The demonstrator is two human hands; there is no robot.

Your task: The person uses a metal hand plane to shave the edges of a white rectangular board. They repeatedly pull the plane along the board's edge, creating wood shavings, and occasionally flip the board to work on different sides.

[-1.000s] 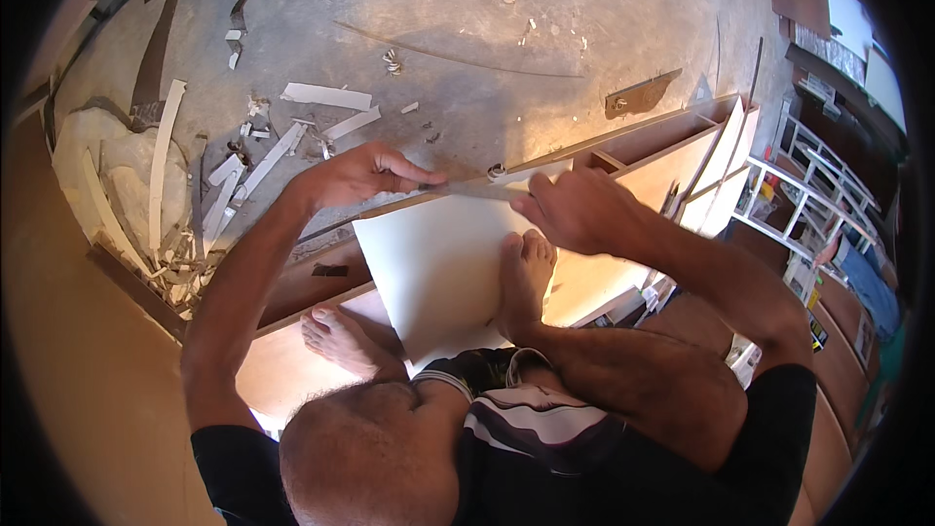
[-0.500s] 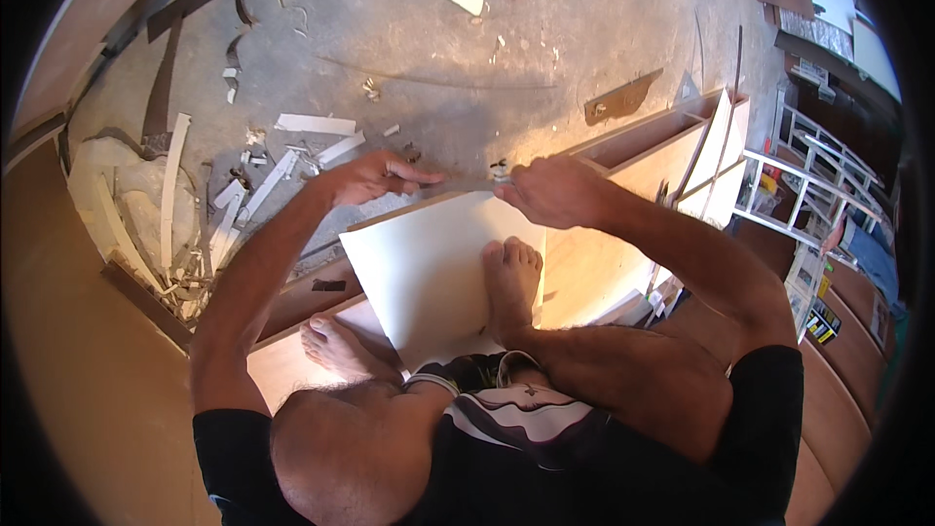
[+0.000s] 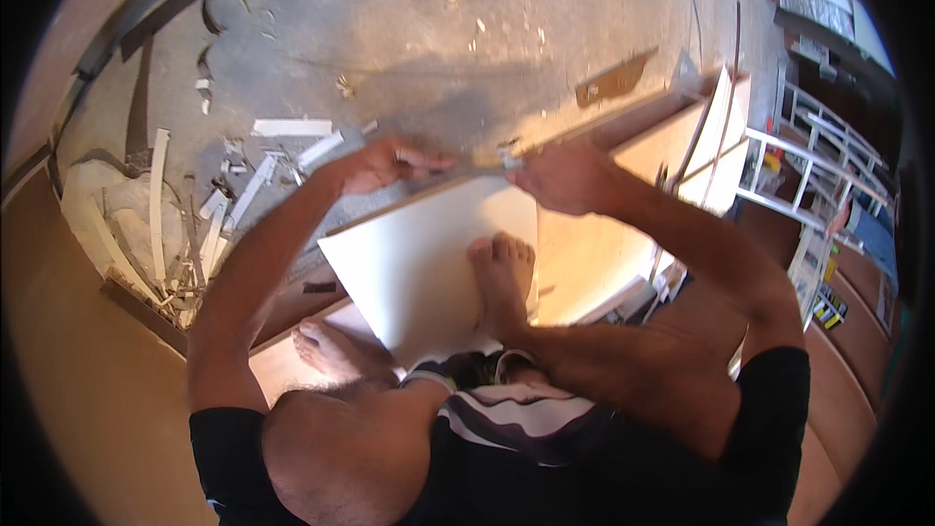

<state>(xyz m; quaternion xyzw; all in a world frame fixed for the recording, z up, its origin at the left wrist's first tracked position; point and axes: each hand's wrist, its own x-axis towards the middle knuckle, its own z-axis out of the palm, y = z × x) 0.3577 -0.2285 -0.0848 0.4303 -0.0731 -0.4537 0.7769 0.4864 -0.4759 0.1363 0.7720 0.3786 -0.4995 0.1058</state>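
Note:
Both hands are at the far edge of a white panel [image 3: 399, 263]. My right hand [image 3: 565, 175] is closed round one end of a thin greyish flat bar [image 3: 475, 171], whose exact kind I cannot make out. My left hand [image 3: 385, 166] is closed on the bar's other end, thumb stretched along it, slightly blurred. A small metallic piece [image 3: 508, 151] shows just beyond the bar. My bare right foot [image 3: 502, 282] presses on the white panel; my left foot [image 3: 331, 351] rests on a pale board to its left.
Pale offcut strips [image 3: 161, 214] litter the concrete floor [image 3: 409, 39]. A long wooden box [image 3: 633, 170] lies under the panel. At right are white ladder-like frames [image 3: 799, 170], a blue-clad person's leg [image 3: 872, 239] and brown boards [image 3: 852, 370]. A large tan panel [image 3: 68, 351] fills the left.
My hands stay on the bar along the panel's edge, moving slightly with blur. The whole view has shifted a little, so the panel appears further left.

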